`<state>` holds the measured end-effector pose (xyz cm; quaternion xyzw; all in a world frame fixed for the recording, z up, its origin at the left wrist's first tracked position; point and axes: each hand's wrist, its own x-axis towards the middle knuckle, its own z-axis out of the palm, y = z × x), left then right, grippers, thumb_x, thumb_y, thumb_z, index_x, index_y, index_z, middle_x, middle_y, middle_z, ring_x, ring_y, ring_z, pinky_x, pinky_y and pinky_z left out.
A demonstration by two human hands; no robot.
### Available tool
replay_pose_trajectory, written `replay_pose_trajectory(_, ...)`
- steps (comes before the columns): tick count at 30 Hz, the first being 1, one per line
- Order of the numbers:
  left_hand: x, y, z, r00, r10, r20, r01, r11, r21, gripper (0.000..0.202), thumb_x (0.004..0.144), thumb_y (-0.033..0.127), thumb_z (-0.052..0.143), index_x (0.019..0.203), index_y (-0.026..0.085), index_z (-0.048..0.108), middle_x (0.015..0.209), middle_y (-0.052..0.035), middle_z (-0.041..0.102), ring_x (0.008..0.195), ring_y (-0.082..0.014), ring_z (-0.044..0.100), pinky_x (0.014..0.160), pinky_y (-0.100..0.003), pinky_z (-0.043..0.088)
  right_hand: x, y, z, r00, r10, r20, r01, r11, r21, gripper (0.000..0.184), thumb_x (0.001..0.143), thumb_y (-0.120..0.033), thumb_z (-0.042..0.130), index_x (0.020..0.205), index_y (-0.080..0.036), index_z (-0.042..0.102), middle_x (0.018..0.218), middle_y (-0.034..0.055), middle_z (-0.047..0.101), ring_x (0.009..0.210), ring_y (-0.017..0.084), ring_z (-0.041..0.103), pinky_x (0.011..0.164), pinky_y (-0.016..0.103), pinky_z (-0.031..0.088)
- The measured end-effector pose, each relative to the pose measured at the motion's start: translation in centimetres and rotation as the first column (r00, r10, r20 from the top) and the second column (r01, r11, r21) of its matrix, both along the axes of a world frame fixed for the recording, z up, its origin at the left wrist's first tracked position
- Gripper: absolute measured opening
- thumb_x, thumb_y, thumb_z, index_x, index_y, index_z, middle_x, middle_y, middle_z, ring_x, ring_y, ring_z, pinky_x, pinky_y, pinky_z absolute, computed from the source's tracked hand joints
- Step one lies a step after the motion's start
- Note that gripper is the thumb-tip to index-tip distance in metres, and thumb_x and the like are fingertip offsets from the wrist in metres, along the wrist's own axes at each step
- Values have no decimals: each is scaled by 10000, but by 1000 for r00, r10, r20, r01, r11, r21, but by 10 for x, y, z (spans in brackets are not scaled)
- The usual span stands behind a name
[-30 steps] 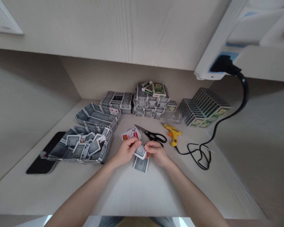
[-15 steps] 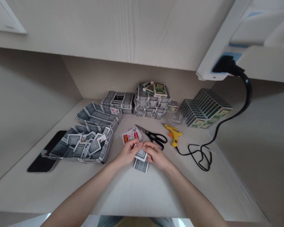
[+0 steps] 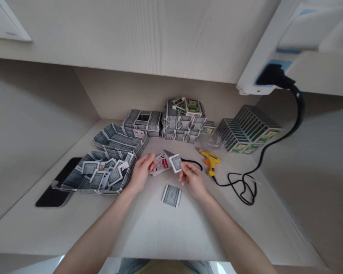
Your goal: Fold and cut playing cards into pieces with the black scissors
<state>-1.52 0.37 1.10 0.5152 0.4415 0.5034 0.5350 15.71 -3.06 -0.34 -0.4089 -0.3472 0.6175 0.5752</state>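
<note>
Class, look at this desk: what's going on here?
A person handles playing cards at a desk. The left hand grips a few face-up cards, while the right hand pinches a small folded card beside them. A face-down card lies nearer the person; scissors and a glue gun lie behind.

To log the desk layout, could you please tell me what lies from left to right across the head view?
Phone → card tray → left hand → right hand → glue gun → cable coil.
</note>
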Motion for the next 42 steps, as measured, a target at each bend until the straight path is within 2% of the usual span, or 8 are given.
replay_pose_trajectory(3,-2,2,-6,934,120,-337,-55,979,195,152,716,321,578,749,173,573,628,15,531,612,-123,493,610,-241,397,7,7,-2,993,-106,-61,105,994,-12,222,659,-324,691,760,-152,594,613,4,625,521,108,586,474,209,486)
replay_pose_trajectory(5,1,0,-12,826,152,-542,57,936,348,203,689,241,606,885,191,601,819,-32,600,809,-174,534,757,-300,414,11,11,-4,988,-141,-68,139,990,-34,209,658,-311,697,734,-143,598,644,27,645,562,122,610,534,230,517)
replay_pose_trajectory(8,4,-3,-21,733,153,-662,212,875,436,379,682,152,599,1056,204,566,1098,-78,573,1051,-225,486,922,-381,364,13,14,-8,978,-199,-56,195,978,-76,230,694,-350,666,700,-135,584,648,52,657,570,134,626,549,240,532)
replay_pose_trajectory(12,3,-2,-25,691,134,-710,282,855,436,434,709,95,547,1129,204,532,1188,-80,541,1113,-219,468,975,-405,342,8,11,-7,986,-152,-60,148,986,-71,309,702,-370,658,895,-155,549,739,62,681,638,167,657,583,276,548)
replay_pose_trajectory(18,1,-1,-24,640,185,-746,279,848,450,307,756,141,513,1050,188,583,1124,-74,588,1078,-210,505,949,-389,382,-6,3,-6,990,-128,53,130,991,-34,712,694,-386,638,1289,-213,290,721,3,681,564,176,653,542,311,550)
replay_pose_trajectory(24,4,-2,-24,628,221,-746,258,845,468,283,769,160,495,1037,174,585,1102,-75,599,1056,-201,523,936,-373,402,-7,4,-13,982,-27,189,42,996,-73,407,667,-429,632,949,-147,554,607,12,652,448,142,601,439,257,508)
replay_pose_trajectory(33,7,-5,-20,635,228,-738,254,841,478,295,725,161,557,1019,171,574,1091,-82,594,1040,-211,522,915,-369,407,-13,4,-30,923,48,383,-62,998,23,278,720,-437,572,822,-178,578,548,-20,582,369,104,524,350,216,437)
replay_pose_trajectory(42,7,-5,-18,597,297,-745,152,870,469,325,674,224,615,984,154,544,965,-82,592,954,-230,529,829,-358,436,-12,5,-28,926,17,376,-25,1000,16,299,724,-479,558,772,-184,540,538,-26,580,346,106,517,324,220,434)
